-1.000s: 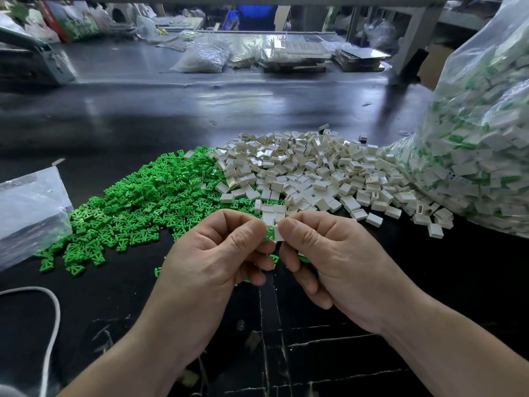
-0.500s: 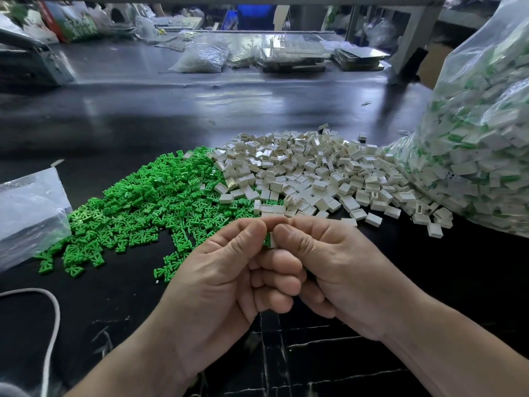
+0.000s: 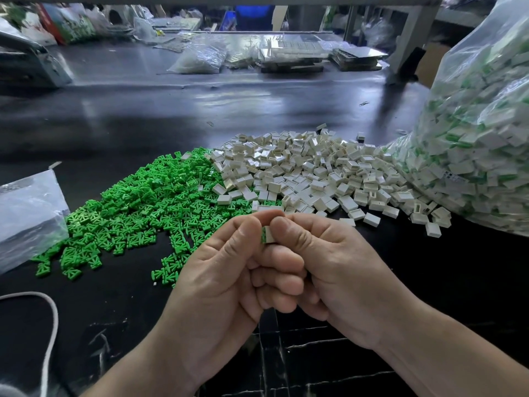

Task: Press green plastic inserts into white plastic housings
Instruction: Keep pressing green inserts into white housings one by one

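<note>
- Low in the middle of the view, our left hand (image 3: 226, 270) and right hand (image 3: 337, 270) are pressed knuckle to knuckle, with all the fingers curled in.
- The right thumb and forefinger pinch a white housing (image 3: 269, 238). The left thumb bears on a green insert (image 3: 263, 235) that shows at the housing's left edge.
- We cannot tell how far the insert sits inside, because the thumbs cover most of it.
- Just beyond the hands, loose green inserts (image 3: 137, 207) spread leftward over the table (image 3: 171, 116), and white housings (image 3: 309, 173) are heaped to the right. The two piles touch and mix where they meet.
- A big clear bag (image 3: 481, 138) of white-and-green pieces bulges against the housing pile and fills the right edge of the view.
- At the left edge a smaller clear bag (image 3: 25, 213) lies beside the green pile, and a white cord (image 3: 50, 325) loops nearer to us.
- The table is dark and glossy, with pale scratches under our wrists.
- Its surface shows uncovered between the hands and the cord, and again in a wide, light-reflecting band behind the piles.
- Along the far side lie bags and flat trays (image 3: 292, 57), with a grey post (image 3: 406, 44) at the right rear.
</note>
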Demonstrator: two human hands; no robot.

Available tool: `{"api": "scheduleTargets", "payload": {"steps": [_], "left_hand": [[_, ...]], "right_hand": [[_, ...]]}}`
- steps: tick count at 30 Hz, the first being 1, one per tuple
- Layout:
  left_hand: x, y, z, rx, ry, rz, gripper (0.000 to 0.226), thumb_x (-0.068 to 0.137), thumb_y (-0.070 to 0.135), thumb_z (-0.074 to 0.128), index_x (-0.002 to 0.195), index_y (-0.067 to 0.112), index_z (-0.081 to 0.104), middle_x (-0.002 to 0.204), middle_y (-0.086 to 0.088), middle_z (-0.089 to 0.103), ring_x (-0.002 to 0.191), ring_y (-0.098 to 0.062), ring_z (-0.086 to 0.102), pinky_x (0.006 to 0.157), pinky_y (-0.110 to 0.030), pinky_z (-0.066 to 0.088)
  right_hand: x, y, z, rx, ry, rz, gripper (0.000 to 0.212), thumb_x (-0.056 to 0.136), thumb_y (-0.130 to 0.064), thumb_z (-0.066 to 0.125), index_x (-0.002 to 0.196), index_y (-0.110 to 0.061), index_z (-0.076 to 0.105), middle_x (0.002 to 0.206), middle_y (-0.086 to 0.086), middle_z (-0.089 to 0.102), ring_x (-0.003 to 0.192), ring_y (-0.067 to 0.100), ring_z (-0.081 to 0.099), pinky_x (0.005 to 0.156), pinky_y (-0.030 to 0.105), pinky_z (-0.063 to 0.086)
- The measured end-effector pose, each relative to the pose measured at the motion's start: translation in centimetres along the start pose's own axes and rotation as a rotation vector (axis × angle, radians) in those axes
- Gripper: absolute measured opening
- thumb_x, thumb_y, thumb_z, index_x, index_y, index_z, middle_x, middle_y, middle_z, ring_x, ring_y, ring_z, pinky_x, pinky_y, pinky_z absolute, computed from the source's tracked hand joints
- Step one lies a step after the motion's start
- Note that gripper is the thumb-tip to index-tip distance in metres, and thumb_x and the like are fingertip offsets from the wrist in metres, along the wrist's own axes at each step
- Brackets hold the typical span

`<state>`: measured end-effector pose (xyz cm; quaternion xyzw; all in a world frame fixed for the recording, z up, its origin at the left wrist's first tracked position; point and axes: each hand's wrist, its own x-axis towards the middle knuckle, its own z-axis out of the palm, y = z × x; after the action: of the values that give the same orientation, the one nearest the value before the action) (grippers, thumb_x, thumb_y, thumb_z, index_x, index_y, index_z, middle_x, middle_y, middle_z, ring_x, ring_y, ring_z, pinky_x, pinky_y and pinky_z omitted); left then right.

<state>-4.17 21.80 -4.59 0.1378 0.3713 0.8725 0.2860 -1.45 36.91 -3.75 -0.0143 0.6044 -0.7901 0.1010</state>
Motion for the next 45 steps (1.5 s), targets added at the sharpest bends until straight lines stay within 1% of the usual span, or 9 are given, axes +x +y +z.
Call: {"api": "scheduleTargets", "payload": {"steps": [6, 13, 18, 24, 29, 33, 37, 40, 45], "left_hand": [[0.2, 0.1, -0.3, -0.015, -0.012, -0.03, 0.028, 0.075, 0.023, 0.08, 0.1, 0.011, 0.073, 0.068, -0.013, 0.071, 0.053, -0.018, 0.069, 0.045, -0.024, 0.054], [0.3, 0.2, 0.2, 0.024, 0.046, -0.001, 0.016, 0.081, 0.021, 0.076, 0.093, 0.012, 0.073, 0.062, -0.013, 0.068, 0.047, -0.019, 0.066, 0.041, -0.024, 0.052], [0.2, 0.2, 0.5, 0.052, 0.068, 0.022, 0.013, 0.087, 0.016, 0.061, 0.091, 0.014, 0.074, 0.059, -0.012, 0.067, 0.044, -0.017, 0.064, 0.04, -0.023, 0.052], [0.2, 0.3, 0.7, 0.053, 0.068, 0.038, 0.016, 0.078, 0.021, 0.067, 0.091, 0.013, 0.073, 0.058, -0.013, 0.066, 0.042, -0.018, 0.063, 0.039, -0.024, 0.051], [0.2, 0.3, 0.8, 0.068, 0.071, 0.063, 0.013, 0.081, 0.022, 0.065, 0.088, 0.016, 0.074, 0.057, -0.01, 0.066, 0.042, -0.016, 0.062, 0.039, -0.023, 0.051], [0.2, 0.1, 1.0, 0.076, 0.082, 0.066, 0.017, 0.082, 0.024, 0.064, 0.092, 0.015, 0.073, 0.059, -0.01, 0.065, 0.042, -0.016, 0.062, 0.041, -0.024, 0.052], [0.1, 0.5, 0.8, 0.114, 0.041, 0.061, 0.027, 0.086, 0.022, 0.06, 0.107, 0.007, 0.068, 0.068, -0.016, 0.067, 0.049, -0.022, 0.066, 0.046, -0.028, 0.055], [-0.1, 1.0, 0.6, 0.296, 0.07, 0.108, 0.021, 0.085, 0.019, 0.06, 0.104, 0.01, 0.066, 0.067, -0.02, 0.067, 0.049, -0.027, 0.065, 0.044, -0.029, 0.053], [-0.7, 1.1, 0.0, 0.889, 0.168, 0.356, 0.009, 0.088, 0.023, 0.066, 0.096, 0.027, 0.065, 0.07, -0.008, 0.07, 0.055, -0.02, 0.068, 0.049, -0.024, 0.054]], "right_hand": [[-0.3, -0.2, 0.3, -0.014, 0.001, 0.013, 0.049, 0.093, -0.039, 0.058, 0.117, 0.004, 0.061, 0.057, -0.002, 0.051, 0.039, 0.008, 0.044, 0.033, 0.016, 0.03], [-0.4, -0.2, 0.7, 0.013, 0.04, 0.037, 0.042, 0.087, -0.043, 0.062, 0.096, -0.002, 0.064, 0.055, -0.001, 0.051, 0.038, 0.009, 0.041, 0.033, 0.016, 0.028], [-0.4, -0.4, 1.0, 0.052, 0.034, 0.028, 0.04, 0.088, -0.042, 0.061, 0.095, -0.004, 0.066, 0.052, -0.002, 0.054, 0.037, 0.007, 0.045, 0.033, 0.014, 0.029], [-0.4, -0.4, 1.2, 0.064, 0.031, 0.019, 0.035, 0.089, -0.043, 0.061, 0.095, -0.01, 0.071, 0.052, -0.002, 0.053, 0.04, 0.01, 0.045, 0.034, 0.015, 0.028], [-0.2, -0.2, 1.3, 0.077, 0.021, 0.01, 0.043, 0.091, -0.043, 0.059, 0.099, -0.001, 0.064, 0.051, -0.002, 0.053, 0.039, 0.01, 0.044, 0.033, 0.014, 0.028], [0.0, 0.0, 1.0, 0.106, -0.004, 0.009, 0.036, 0.095, -0.043, 0.06, 0.096, -0.008, 0.069, 0.051, -0.003, 0.053, 0.038, 0.008, 0.047, 0.033, 0.014, 0.028], [0.1, 0.1, 0.4, 0.131, -0.053, -0.001, 0.047, 0.098, -0.041, 0.054, 0.093, 0.006, 0.056, 0.051, -0.003, 0.053, 0.038, 0.005, 0.048, 0.031, 0.016, 0.028], [0.1, 0.3, 0.4, 0.081, -0.058, -0.036, 0.044, 0.103, -0.037, 0.049, 0.074, -0.005, 0.059, 0.051, -0.001, 0.052, 0.037, 0.007, 0.044, 0.032, 0.017, 0.028], [0.0, 0.2, 0.4, 0.07, -0.008, -0.013, 0.034, 0.098, -0.035, 0.054, 0.072, -0.014, 0.058, 0.06, 0.002, 0.05, 0.042, 0.012, 0.038, 0.034, 0.018, 0.027]]}}
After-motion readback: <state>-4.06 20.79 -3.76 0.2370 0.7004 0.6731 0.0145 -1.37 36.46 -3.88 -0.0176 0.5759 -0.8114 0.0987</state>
